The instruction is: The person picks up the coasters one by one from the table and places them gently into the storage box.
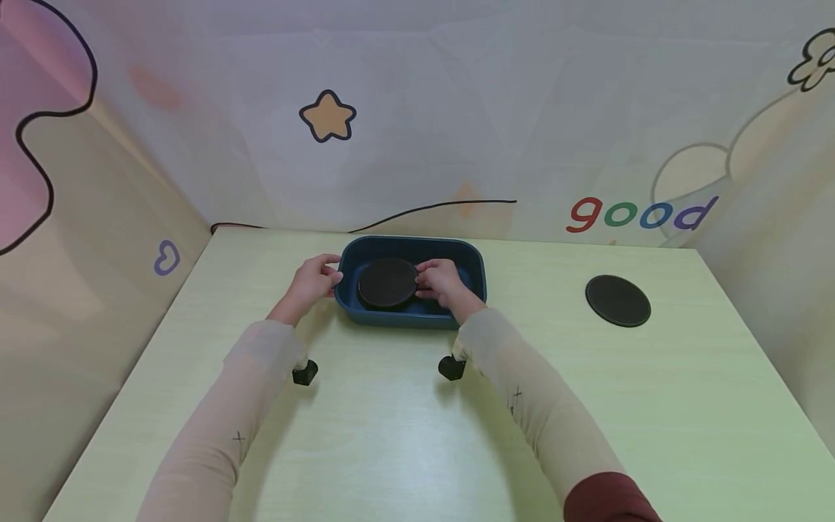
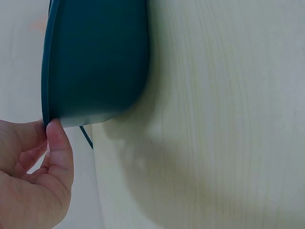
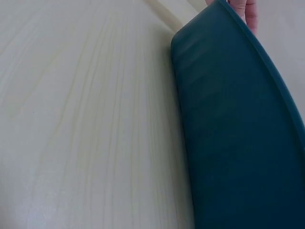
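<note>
A dark blue rectangular bin (image 1: 409, 320) with rounded corners stands near the back edge of the table. My left hand (image 1: 314, 279) pinches its left rim; thumb and fingers show on the rim in the left wrist view, where the bin's outer wall (image 2: 100, 57) fills the top. Inside the bin lies a round black disc (image 1: 388, 283), like a coaster, its side edge fairly thick. Reaching over the front right of the bin, my right hand (image 1: 441, 280) holds the disc's right edge with its fingertips. The right wrist view shows only the bin's outside (image 3: 228, 114), with my right hand hidden.
Another flat black disc (image 1: 617, 300) lies on the right of the pale wooden table (image 1: 391, 428). A patterned cloth wall (image 1: 417, 130) rises right behind the table. Small black blocks (image 1: 451, 367) hang under both wrists.
</note>
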A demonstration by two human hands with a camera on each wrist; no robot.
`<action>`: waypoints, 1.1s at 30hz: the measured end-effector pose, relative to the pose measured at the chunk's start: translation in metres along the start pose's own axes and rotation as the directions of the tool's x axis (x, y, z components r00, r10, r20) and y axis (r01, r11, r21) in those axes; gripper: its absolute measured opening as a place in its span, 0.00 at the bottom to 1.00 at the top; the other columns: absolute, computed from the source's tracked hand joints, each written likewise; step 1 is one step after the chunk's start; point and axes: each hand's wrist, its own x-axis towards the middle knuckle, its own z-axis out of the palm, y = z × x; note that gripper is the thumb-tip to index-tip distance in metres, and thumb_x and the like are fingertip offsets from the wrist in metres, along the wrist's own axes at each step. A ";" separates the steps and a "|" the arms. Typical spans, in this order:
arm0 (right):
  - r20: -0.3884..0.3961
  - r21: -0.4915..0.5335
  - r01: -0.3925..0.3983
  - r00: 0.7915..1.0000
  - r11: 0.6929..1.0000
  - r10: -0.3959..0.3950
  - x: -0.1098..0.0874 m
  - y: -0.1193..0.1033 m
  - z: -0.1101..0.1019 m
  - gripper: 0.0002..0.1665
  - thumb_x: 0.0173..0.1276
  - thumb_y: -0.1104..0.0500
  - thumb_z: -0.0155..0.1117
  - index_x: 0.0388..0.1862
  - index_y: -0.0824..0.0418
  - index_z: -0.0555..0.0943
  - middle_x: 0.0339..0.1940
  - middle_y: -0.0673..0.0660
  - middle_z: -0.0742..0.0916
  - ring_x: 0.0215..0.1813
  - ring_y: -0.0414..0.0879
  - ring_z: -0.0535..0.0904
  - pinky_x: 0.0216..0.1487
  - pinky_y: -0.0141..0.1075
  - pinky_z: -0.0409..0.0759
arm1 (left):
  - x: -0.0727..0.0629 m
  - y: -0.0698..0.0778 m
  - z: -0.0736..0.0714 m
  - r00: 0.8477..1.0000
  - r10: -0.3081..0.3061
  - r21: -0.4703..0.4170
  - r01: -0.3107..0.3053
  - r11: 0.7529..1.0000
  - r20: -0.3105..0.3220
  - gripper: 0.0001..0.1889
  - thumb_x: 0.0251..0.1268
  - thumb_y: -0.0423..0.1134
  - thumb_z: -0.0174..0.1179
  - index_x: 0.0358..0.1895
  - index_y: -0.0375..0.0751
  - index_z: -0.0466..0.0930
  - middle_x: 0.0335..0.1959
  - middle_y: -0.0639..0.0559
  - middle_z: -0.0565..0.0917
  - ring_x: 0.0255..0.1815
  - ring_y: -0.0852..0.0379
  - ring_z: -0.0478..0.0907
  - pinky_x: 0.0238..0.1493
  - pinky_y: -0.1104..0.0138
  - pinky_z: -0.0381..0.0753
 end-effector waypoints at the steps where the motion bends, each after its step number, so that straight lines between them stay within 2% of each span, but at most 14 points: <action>1: -0.008 -0.007 0.000 1.000 1.000 0.000 0.000 0.000 0.000 0.17 0.59 0.73 0.52 0.48 0.68 0.73 0.29 0.55 0.74 0.27 0.43 0.72 0.22 0.28 0.76 | 0.000 0.000 0.000 1.000 -0.001 0.001 0.001 1.000 -0.001 0.22 0.64 0.31 0.47 0.62 0.36 0.61 0.40 0.41 0.71 0.31 0.57 0.70 0.30 0.73 0.77; 7: -0.027 -0.055 0.018 0.999 0.998 -0.020 -0.003 -0.003 -0.006 0.16 0.59 0.72 0.53 0.47 0.67 0.72 0.32 0.55 0.74 0.29 0.44 0.72 0.29 0.32 0.79 | -0.001 0.000 0.002 1.000 0.004 0.001 -0.004 1.000 0.004 0.22 0.65 0.31 0.47 0.62 0.36 0.61 0.41 0.41 0.72 0.30 0.58 0.71 0.33 0.70 0.78; 11: -0.010 -0.092 0.050 0.999 0.995 -0.051 -0.008 -0.012 -0.017 0.17 0.59 0.72 0.52 0.50 0.69 0.71 0.31 0.56 0.74 0.29 0.45 0.71 0.28 0.33 0.79 | -0.001 0.000 0.002 1.000 0.004 0.000 -0.004 1.000 0.011 0.22 0.65 0.32 0.47 0.62 0.36 0.61 0.41 0.40 0.71 0.30 0.58 0.71 0.36 0.66 0.79; 14: 0.023 -0.140 0.075 0.997 0.987 -0.072 -0.013 -0.021 -0.026 0.18 0.61 0.71 0.52 0.52 0.69 0.70 0.31 0.56 0.75 0.30 0.46 0.72 0.26 0.31 0.78 | -0.001 0.000 0.002 1.000 0.000 0.002 0.000 1.000 0.007 0.22 0.65 0.32 0.47 0.62 0.36 0.61 0.41 0.40 0.71 0.31 0.57 0.71 0.35 0.68 0.79; 18: 0.076 -0.195 0.091 0.994 0.977 -0.078 -0.016 -0.029 -0.043 0.19 0.62 0.69 0.51 0.54 0.69 0.69 0.33 0.56 0.75 0.32 0.47 0.73 0.27 0.31 0.77 | -0.001 0.000 0.002 1.000 -0.005 0.003 0.005 1.000 0.004 0.21 0.65 0.32 0.47 0.62 0.36 0.61 0.41 0.41 0.71 0.30 0.57 0.71 0.32 0.71 0.78; 24: 0.143 -0.232 0.143 0.983 0.962 -0.112 -0.022 -0.039 -0.070 0.20 0.62 0.69 0.51 0.54 0.69 0.67 0.32 0.54 0.73 0.32 0.46 0.73 0.31 0.32 0.77 | 0.000 0.000 0.002 1.000 0.002 0.010 -0.002 1.000 0.007 0.21 0.65 0.31 0.47 0.62 0.36 0.61 0.40 0.41 0.71 0.29 0.58 0.71 0.35 0.67 0.79; 28: 0.147 -0.275 0.175 0.979 0.945 -0.138 -0.028 -0.044 -0.089 0.19 0.63 0.67 0.50 0.54 0.69 0.66 0.32 0.53 0.74 0.34 0.46 0.73 0.34 0.33 0.77 | -0.001 0.001 0.002 1.000 0.007 0.028 -0.007 1.000 0.005 0.21 0.65 0.32 0.47 0.62 0.36 0.61 0.41 0.40 0.71 0.31 0.57 0.71 0.35 0.68 0.79; 33: 0.107 -0.347 0.195 0.980 0.917 -0.168 -0.034 -0.045 -0.114 0.19 0.64 0.65 0.50 0.54 0.68 0.67 0.34 0.53 0.75 0.33 0.45 0.73 0.40 0.38 0.76 | -0.002 0.001 0.002 1.000 0.014 0.035 -0.015 0.999 0.013 0.22 0.66 0.32 0.45 0.62 0.36 0.60 0.42 0.40 0.71 0.34 0.56 0.72 0.38 0.65 0.79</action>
